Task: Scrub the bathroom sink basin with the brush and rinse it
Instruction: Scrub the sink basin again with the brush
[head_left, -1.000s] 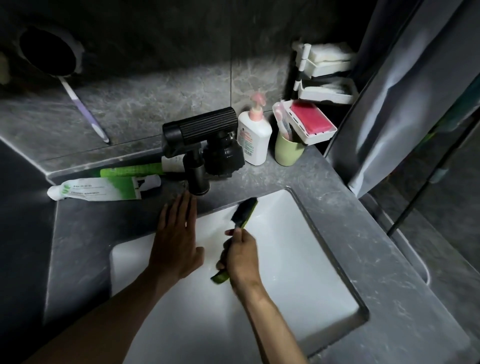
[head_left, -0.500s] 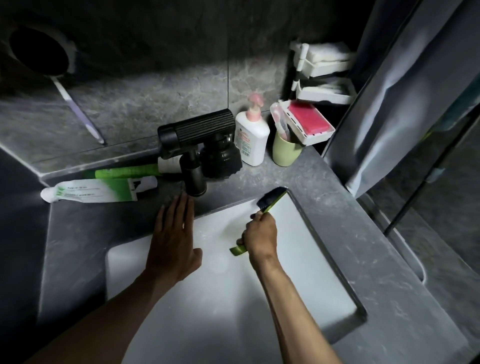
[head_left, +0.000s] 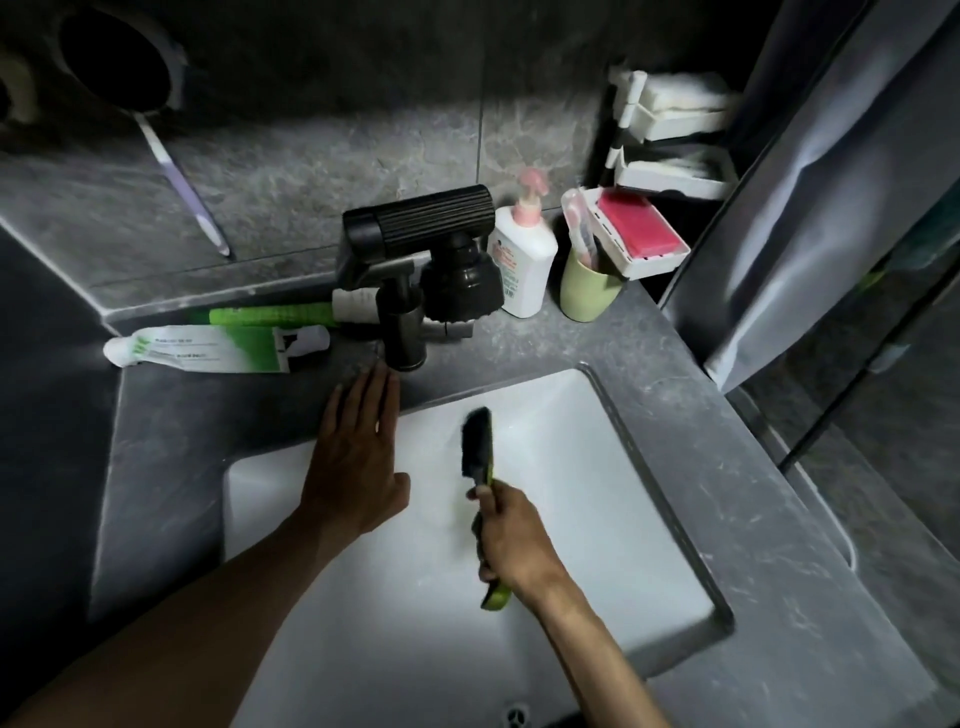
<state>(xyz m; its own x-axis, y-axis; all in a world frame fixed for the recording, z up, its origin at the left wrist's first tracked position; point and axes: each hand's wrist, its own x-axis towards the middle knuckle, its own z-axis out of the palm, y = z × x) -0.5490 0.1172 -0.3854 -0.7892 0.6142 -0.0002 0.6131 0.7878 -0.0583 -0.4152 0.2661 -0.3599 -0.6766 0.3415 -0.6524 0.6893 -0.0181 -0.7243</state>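
Head view: mid-scrub. Gripping green-handled brush in right hand, bristle head at rear of sink basin, near faucet. Bracing left hand flat, fingers straight, on table edge. Next, probably: sweep remaining walls, then rinse.

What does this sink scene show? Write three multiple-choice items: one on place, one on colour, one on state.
1. Where does the left hand lie?
A. Across the basin's back edge, by the faucet
B. On the drain
C. On the wall

2. What colour is the cup beside the pump bottle?
A. Red
B. Pale green
C. Black

3. What is the right hand doing?
A. Hanging empty
B. Turning a tap
C. Gripping the brush by its handle

Answers:
1 A: its straight fingers reach onto the grey counter below the spout.
2 B: the cup is plainly pale green.
3 C: its fingers curl round the green handle, bristles over the basin.
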